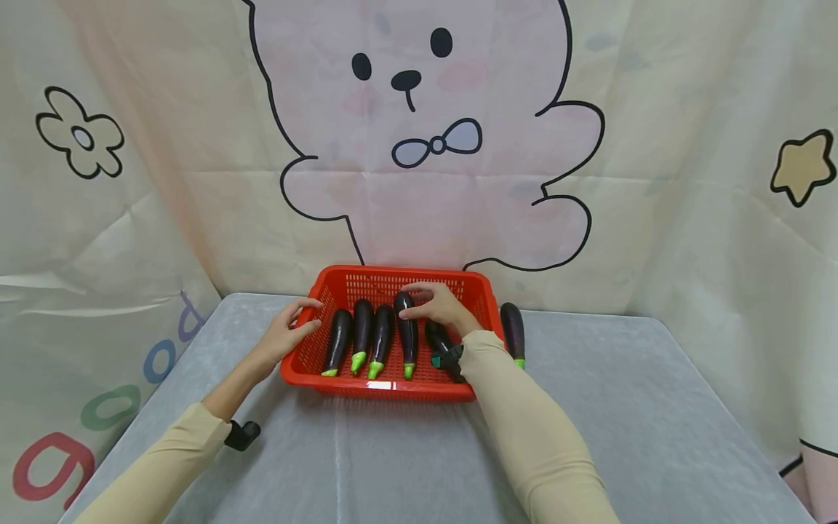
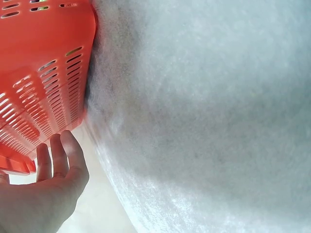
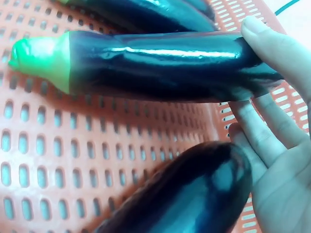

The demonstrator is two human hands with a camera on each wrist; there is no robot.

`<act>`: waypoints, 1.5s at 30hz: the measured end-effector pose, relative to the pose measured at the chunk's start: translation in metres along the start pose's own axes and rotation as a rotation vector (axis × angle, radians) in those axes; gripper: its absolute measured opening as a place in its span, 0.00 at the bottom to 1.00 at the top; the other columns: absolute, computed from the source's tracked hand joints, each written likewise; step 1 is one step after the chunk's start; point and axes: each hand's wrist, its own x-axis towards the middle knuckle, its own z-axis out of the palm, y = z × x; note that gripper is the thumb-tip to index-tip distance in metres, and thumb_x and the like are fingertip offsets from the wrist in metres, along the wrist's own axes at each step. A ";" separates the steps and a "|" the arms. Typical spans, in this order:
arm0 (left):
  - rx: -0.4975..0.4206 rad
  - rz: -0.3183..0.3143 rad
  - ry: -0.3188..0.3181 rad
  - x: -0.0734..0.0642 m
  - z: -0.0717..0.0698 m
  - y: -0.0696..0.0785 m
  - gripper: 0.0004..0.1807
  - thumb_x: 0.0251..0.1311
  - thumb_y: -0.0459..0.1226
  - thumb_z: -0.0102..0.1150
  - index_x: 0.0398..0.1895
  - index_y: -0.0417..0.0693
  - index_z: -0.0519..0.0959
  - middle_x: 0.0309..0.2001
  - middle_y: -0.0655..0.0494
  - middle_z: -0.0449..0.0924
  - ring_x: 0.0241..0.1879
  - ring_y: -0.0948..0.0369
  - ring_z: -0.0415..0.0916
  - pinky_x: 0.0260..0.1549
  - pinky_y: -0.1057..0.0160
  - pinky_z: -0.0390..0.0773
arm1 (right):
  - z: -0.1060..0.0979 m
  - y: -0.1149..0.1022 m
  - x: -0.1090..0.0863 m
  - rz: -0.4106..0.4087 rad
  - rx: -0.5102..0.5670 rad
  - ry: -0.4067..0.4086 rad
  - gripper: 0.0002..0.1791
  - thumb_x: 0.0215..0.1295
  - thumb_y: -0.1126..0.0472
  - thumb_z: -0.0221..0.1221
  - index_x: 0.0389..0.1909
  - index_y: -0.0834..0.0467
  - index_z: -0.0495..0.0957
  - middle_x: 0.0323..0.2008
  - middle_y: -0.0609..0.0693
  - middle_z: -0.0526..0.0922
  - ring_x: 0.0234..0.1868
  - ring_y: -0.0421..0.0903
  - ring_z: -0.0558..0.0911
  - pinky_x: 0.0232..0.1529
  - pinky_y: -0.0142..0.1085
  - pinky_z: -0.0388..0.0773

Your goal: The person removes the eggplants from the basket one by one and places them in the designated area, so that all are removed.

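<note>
A red plastic basket (image 1: 393, 389) with slotted walls holds several dark purple eggplants with green stem ends. My right hand (image 1: 440, 306) is inside it, pinching one eggplant (image 1: 407, 338) near its rounded end. The right wrist view shows the thumb on one side of this eggplant (image 3: 155, 65) and the fingers on the other. Beneath that hand lies another eggplant (image 3: 194, 194), partly covered by the wrist in the head view. At the basket's left end, my left hand (image 1: 288, 331) has its fingers spread by the rim; whether they touch it I cannot tell.
One eggplant (image 1: 513, 331) lies on the table outside, just right of the basket. Three more eggplants, including the leftmost one (image 1: 337, 342), lie side by side in the basket's left half. A grey cloth (image 1: 622, 407) covers the table, and a printed curtain (image 1: 419, 196) hangs behind.
</note>
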 end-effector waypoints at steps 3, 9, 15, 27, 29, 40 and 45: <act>0.005 0.000 -0.001 -0.001 0.000 0.001 0.23 0.73 0.36 0.56 0.68 0.42 0.67 0.66 0.32 0.65 0.54 0.38 0.73 0.44 0.49 0.83 | -0.002 -0.004 0.000 -0.005 0.020 0.012 0.31 0.58 0.60 0.75 0.64 0.53 0.79 0.60 0.54 0.77 0.60 0.54 0.74 0.55 0.49 0.78; 0.009 0.002 0.008 -0.002 0.000 0.003 0.23 0.72 0.36 0.58 0.67 0.42 0.69 0.65 0.33 0.66 0.53 0.39 0.74 0.43 0.49 0.83 | -0.006 -0.015 0.001 -0.010 0.187 0.021 0.29 0.59 0.64 0.73 0.63 0.55 0.79 0.60 0.58 0.75 0.56 0.56 0.78 0.52 0.47 0.80; 0.028 0.007 -0.004 -0.001 -0.003 0.006 0.24 0.70 0.37 0.60 0.66 0.42 0.70 0.66 0.34 0.66 0.56 0.38 0.72 0.44 0.48 0.83 | -0.012 -0.027 0.002 0.004 0.226 0.033 0.30 0.61 0.64 0.72 0.65 0.55 0.77 0.60 0.59 0.75 0.50 0.55 0.82 0.50 0.47 0.81; 0.040 -0.027 -0.010 0.001 0.001 0.009 0.24 0.69 0.37 0.61 0.66 0.41 0.72 0.65 0.36 0.67 0.50 0.41 0.77 0.40 0.51 0.84 | -0.044 -0.045 -0.005 -0.075 0.255 0.009 0.30 0.64 0.66 0.69 0.67 0.57 0.74 0.60 0.61 0.76 0.47 0.57 0.84 0.51 0.60 0.77; 0.038 -0.017 0.002 0.000 0.002 0.009 0.23 0.70 0.37 0.61 0.65 0.41 0.72 0.64 0.35 0.67 0.47 0.42 0.79 0.37 0.53 0.85 | -0.050 -0.046 -0.008 -0.084 0.262 0.015 0.30 0.65 0.66 0.69 0.67 0.57 0.74 0.60 0.62 0.75 0.47 0.57 0.84 0.52 0.62 0.76; 0.044 -0.012 0.011 -0.003 0.004 0.013 0.21 0.71 0.34 0.58 0.64 0.37 0.71 0.64 0.32 0.66 0.49 0.39 0.77 0.38 0.51 0.85 | -0.071 -0.045 -0.028 -0.123 0.321 0.027 0.28 0.65 0.68 0.67 0.66 0.59 0.74 0.60 0.62 0.75 0.49 0.60 0.83 0.52 0.61 0.77; 0.043 -0.002 0.016 -0.001 0.004 0.009 0.22 0.71 0.36 0.59 0.65 0.40 0.71 0.65 0.35 0.66 0.50 0.40 0.76 0.39 0.51 0.85 | -0.075 -0.048 -0.040 -0.170 0.304 0.022 0.29 0.65 0.69 0.67 0.67 0.60 0.74 0.60 0.62 0.75 0.49 0.58 0.82 0.47 0.54 0.81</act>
